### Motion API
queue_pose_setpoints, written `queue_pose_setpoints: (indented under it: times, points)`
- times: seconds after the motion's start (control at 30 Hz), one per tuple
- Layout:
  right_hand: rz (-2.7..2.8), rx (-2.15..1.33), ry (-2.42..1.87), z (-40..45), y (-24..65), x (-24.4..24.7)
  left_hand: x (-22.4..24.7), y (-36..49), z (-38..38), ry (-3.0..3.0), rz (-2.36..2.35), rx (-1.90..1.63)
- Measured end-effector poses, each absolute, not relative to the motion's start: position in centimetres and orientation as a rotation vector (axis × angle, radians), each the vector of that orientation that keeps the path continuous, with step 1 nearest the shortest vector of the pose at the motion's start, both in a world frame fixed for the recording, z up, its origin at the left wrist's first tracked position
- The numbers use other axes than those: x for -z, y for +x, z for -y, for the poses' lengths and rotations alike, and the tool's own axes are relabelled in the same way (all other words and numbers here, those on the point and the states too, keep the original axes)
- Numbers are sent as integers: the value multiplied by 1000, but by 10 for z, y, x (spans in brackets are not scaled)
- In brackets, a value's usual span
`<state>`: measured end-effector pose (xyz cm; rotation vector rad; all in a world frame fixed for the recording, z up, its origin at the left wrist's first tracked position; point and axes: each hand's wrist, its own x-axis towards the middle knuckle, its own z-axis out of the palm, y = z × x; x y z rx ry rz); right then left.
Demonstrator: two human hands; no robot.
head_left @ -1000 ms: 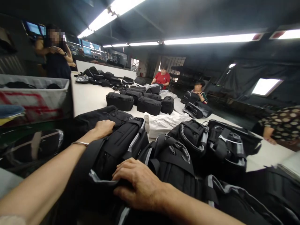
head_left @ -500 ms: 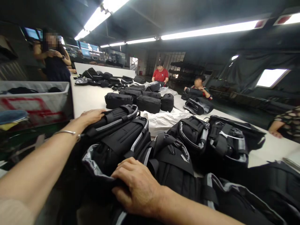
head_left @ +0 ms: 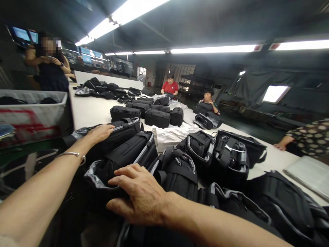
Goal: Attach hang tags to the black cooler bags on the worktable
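Observation:
My left hand (head_left: 99, 134) lies with its fingers stretched out on top of a long black bag (head_left: 125, 129) with a grey-edged opening. Beside that bag, a second black bag (head_left: 130, 149) lies nearer to me, its silvery lining (head_left: 96, 175) showing at the near end. Just at this lined rim is my right hand (head_left: 141, 193), fingers spread and thumb apart, gripping nothing. Whether its fingertips touch the rim I cannot tell. Another black bag (head_left: 180, 171) with a broad strap lies to the right of my right hand.
More black bags (head_left: 228, 151) crowd the right side of the white table (head_left: 84, 109). Several finished-looking bags (head_left: 157, 117) stand farther back. A white bin (head_left: 33, 106) is at left. People stand or sit around the table; a person's hand (head_left: 280, 145) rests on its right edge.
My right hand has loosened from the lined rim, its fingers now spread. The bag under my left hand has shifted slightly left, away from its neighbour. The view has turned somewhat to the right.

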<state>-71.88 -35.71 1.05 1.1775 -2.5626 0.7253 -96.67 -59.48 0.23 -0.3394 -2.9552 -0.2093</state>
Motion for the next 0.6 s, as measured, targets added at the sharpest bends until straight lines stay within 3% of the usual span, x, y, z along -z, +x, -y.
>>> queue_pose_setpoints:
  times: [0.33, 0.6]
  points:
    - [2677, -616, 1117, 300, -686, -41, 15, -901, 553, -700, 2838, -126]
    - [2779, -557, 1018, 277, -681, -37, 1, -924, 557, -447, 2949, -89]
